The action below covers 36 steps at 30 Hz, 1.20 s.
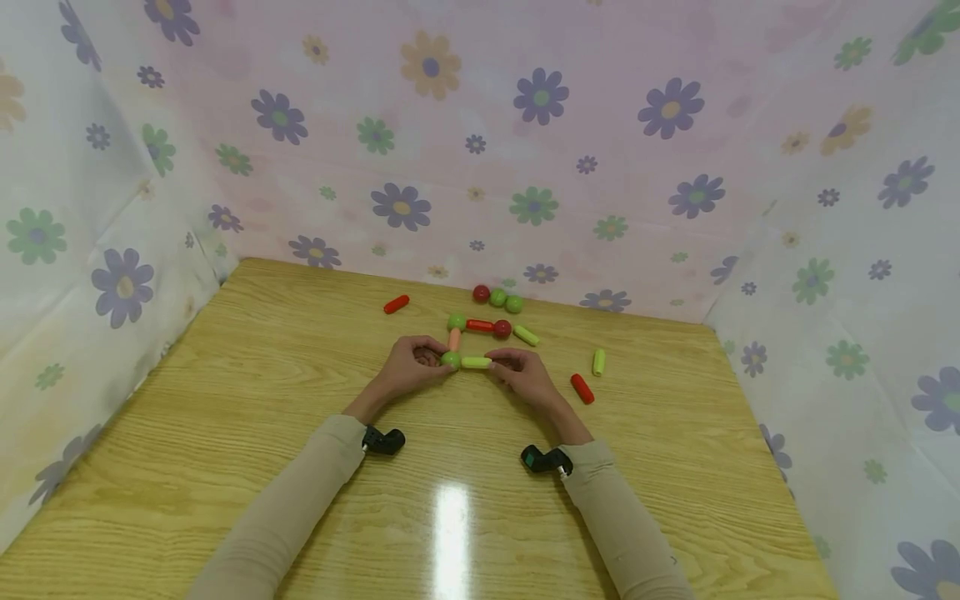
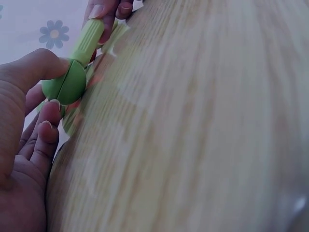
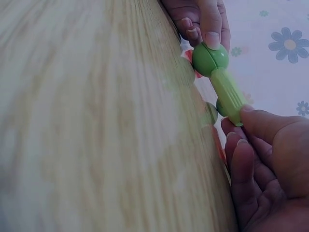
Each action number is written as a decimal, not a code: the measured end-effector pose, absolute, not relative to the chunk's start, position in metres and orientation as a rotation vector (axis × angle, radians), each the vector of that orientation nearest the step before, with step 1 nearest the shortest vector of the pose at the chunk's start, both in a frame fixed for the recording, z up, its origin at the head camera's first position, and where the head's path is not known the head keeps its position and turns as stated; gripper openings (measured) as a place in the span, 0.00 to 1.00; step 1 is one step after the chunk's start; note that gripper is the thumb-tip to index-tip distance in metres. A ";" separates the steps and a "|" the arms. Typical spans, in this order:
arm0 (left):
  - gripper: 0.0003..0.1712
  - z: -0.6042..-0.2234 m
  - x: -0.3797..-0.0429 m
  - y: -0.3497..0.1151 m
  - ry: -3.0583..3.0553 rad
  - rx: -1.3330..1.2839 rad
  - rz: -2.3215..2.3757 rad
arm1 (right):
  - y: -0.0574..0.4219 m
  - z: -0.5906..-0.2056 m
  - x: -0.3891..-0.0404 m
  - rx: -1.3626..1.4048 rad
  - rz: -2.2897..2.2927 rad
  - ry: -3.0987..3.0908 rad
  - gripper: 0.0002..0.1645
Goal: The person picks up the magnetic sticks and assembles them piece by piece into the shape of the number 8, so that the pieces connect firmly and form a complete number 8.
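My left hand (image 1: 411, 367) pinches a green ball (image 1: 451, 360) between thumb and fingers. From the other side, my right hand (image 1: 523, 375) holds the free end of a yellow-green rod (image 1: 476, 362), whose opposite end meets that ball. In the right wrist view the ridged rod (image 3: 228, 94) and the seamed ball (image 3: 210, 59) are in line. An orange rod (image 1: 454, 340) runs from the held ball to another green ball (image 1: 457, 322). There a red rod (image 1: 479, 326) leads on to a dark red ball (image 1: 502, 329).
Behind the joined pieces sit a dark red ball (image 1: 481, 293) and two green balls (image 1: 498, 297). Loose rods lie around: red ones (image 1: 397, 304) (image 1: 582, 388) at left and right, yellow-green ones (image 1: 527, 335) (image 1: 598, 362) at right. Flowered cloth (image 1: 480, 225) borders the wooden table (image 1: 315, 333).
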<state>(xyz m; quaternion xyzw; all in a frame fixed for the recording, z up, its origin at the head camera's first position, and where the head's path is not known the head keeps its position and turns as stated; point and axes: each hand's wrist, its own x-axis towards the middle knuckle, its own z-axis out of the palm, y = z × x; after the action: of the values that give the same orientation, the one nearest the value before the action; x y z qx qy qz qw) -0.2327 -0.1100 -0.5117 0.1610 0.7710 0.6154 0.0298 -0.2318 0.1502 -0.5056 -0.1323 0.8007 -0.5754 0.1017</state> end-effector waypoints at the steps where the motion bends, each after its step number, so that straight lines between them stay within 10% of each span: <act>1: 0.14 -0.512 -0.233 -0.110 2.376 0.501 1.900 | 0.150 -0.505 -0.232 -0.397 -1.698 2.362 0.15; 36: 0.12 -0.514 -0.233 -0.110 2.380 0.490 1.902 | 0.155 -0.503 -0.229 -0.382 -1.666 2.352 0.17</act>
<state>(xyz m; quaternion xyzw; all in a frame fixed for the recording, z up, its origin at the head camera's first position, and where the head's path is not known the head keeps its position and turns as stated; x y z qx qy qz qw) -0.2328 -0.1104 -0.5138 0.1587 0.7711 0.6161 0.0278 -0.2286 0.1547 -0.5031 -0.1305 0.8034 -0.5692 0.1167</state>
